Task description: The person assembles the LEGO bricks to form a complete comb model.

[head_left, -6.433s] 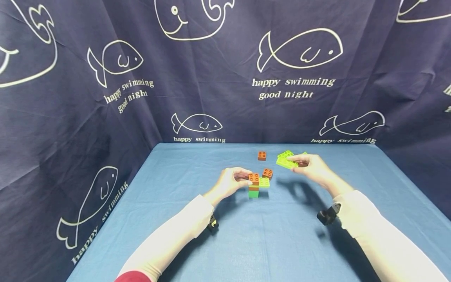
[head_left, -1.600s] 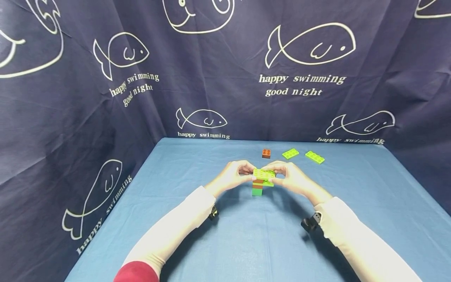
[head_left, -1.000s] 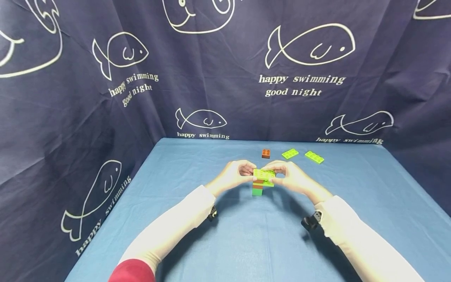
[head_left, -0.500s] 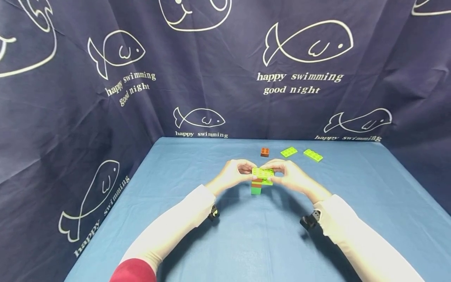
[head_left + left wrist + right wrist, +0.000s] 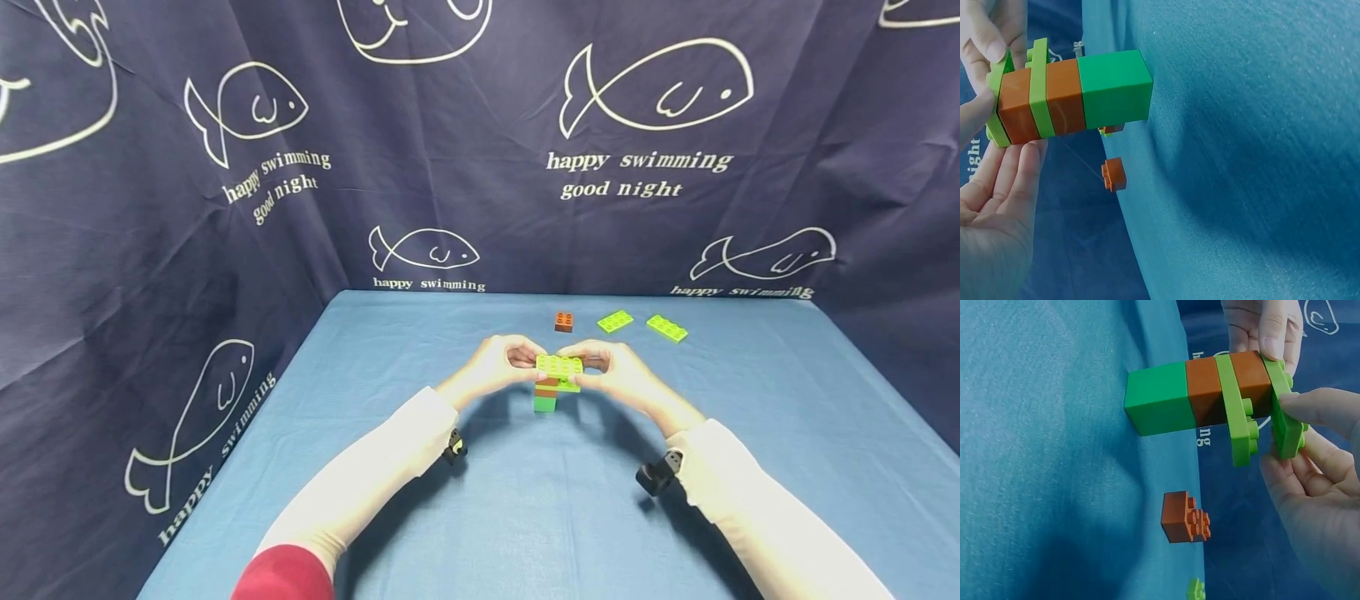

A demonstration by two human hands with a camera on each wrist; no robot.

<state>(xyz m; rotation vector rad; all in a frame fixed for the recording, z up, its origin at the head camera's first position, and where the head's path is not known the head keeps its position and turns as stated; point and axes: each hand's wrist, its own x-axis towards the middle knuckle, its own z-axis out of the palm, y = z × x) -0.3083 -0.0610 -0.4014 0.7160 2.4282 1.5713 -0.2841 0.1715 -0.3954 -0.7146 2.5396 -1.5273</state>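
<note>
Stack (image 5: 1065,94), just right of the head view's centre: left hand (image 5: 495,367) and right hand (image 5: 617,371) pinch its top plate (image 5: 559,367). Probably light, stiff (hard plastic, I judge), slightly slick; best held by flat sides.

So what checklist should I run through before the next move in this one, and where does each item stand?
1. Left hand and right hand both gripping the top plate: ok.
2. Top plate pressed fully onto the upper brick: cannot tell.
3. Top plate and lower plate overhanging the same side: ok.
4. Green block resting on the table: cannot tell.
5. A hand free for another piece: not ok, both hold the top plate.
6. Left spare plate and right spare plate lying flat on the table: ok.
</note>
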